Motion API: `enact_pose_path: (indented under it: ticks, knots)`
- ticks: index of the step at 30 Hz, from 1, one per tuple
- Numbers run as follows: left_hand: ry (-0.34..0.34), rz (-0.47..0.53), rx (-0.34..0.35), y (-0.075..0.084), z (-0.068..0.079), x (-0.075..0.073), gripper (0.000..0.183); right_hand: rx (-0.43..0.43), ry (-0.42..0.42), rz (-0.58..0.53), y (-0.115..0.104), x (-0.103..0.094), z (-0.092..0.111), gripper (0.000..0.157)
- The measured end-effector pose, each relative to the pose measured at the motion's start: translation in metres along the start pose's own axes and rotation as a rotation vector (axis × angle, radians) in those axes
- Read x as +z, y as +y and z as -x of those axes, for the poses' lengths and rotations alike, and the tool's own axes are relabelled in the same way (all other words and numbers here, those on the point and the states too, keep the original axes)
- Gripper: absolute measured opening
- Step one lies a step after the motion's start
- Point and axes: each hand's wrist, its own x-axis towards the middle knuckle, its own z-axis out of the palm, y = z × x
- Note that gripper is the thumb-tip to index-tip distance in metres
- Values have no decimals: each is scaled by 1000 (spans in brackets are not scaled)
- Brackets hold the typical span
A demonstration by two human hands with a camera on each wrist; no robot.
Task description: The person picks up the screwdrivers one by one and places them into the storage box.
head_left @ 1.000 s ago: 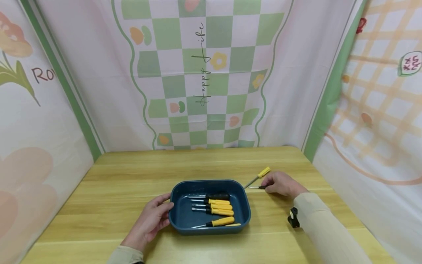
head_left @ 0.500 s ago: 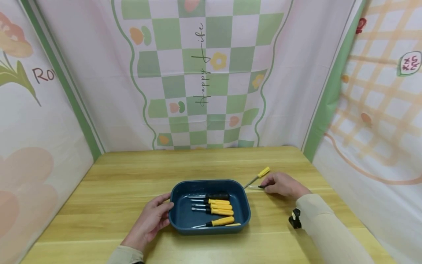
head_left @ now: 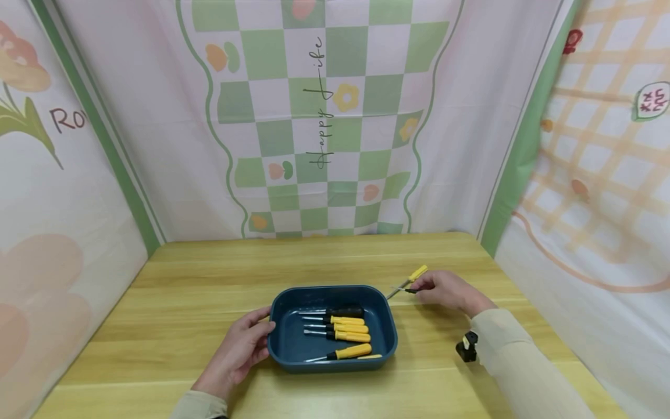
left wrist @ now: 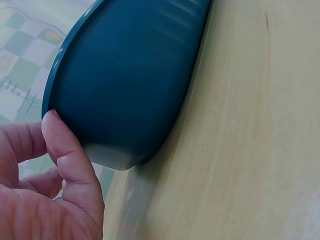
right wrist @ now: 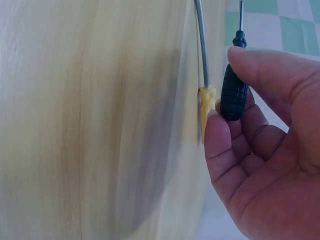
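Note:
My right hand (head_left: 447, 291) pinches a short screwdriver (right wrist: 234, 95) by its black ridged handle between thumb and fingers, its thin metal shank pointing away. Just behind it in the right wrist view, a longer yellow-handled screwdriver (head_left: 419, 272) lies on the table. On the left, my left hand (head_left: 243, 343) grips the end of a dark blue rectangular tub (head_left: 335, 368), thumb on the rim and fingers along the outer wall. Inside the tub lie several yellow-and-black screwdrivers (head_left: 353, 337) and a black-handled one (head_left: 345, 312), shanks to the left. The left wrist view shows only the tub's outside.
The wood-grain table (head_left: 209, 273) runs back to a hanging cloth (head_left: 345, 139) with green checks. Printed cloth also stands along the left and right sides. A small black device (head_left: 467, 347) sits at the right wrist.
My right hand has risen slightly with the short screwdriver, whose shank now overlaps the yellow-handled screwdriver's in the head view. The left hand and the tub stay in place.

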Motion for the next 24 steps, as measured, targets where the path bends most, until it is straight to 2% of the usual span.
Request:
enact_pose_path:
  ticks: [10, 24]
  knots:
    - [0, 10, -2, 0, 0, 0, 54, -16, 13, 20, -11, 0, -3, 19]
    - [7, 3, -10, 0, 0, 0, 53, -19, 1, -16, -35, -5, 1, 24]
